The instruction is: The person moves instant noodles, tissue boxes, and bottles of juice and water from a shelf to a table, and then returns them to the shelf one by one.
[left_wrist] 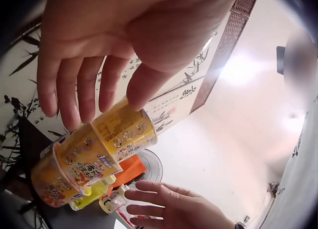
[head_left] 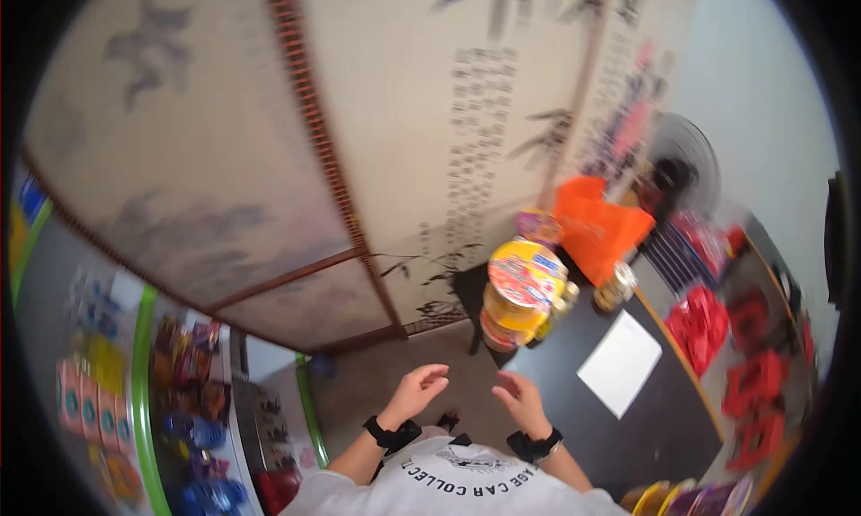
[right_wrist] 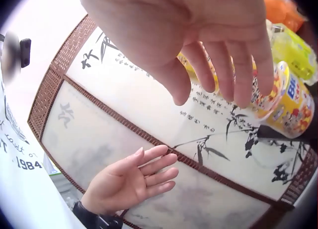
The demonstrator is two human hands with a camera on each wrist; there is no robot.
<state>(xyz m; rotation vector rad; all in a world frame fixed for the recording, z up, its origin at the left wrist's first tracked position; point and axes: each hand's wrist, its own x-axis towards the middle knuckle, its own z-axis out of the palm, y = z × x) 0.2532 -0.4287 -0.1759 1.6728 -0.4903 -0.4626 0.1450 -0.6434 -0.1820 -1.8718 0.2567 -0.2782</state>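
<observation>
My left hand (head_left: pixel 416 396) and right hand (head_left: pixel 526 403) are held up in front of the body, palms facing each other, with loosely bent fingers and nothing in either. A stack of yellow instant noodle cups (head_left: pixel 518 302) stands just beyond them at the corner of the dark table (head_left: pixel 574 426). In the left wrist view, the stacked noodle cups (left_wrist: pixel 82 162) appear behind the left fingertips. Part of the stack is hidden by the right fingers in the right wrist view, where a noodle cup (right_wrist: pixel 293 107) shows beside them.
Bottles with yellow-green contents (head_left: pixel 567 302), a jar (head_left: pixel 615 287), an orange bag (head_left: pixel 596 229) and a white sheet of paper (head_left: pixel 621 363) are on the table. A painted folding screen (head_left: pixel 421 157) stands behind. Stocked shelves (head_left: pixel 143 381) line the left; red baskets (head_left: pixel 753 390) are at right.
</observation>
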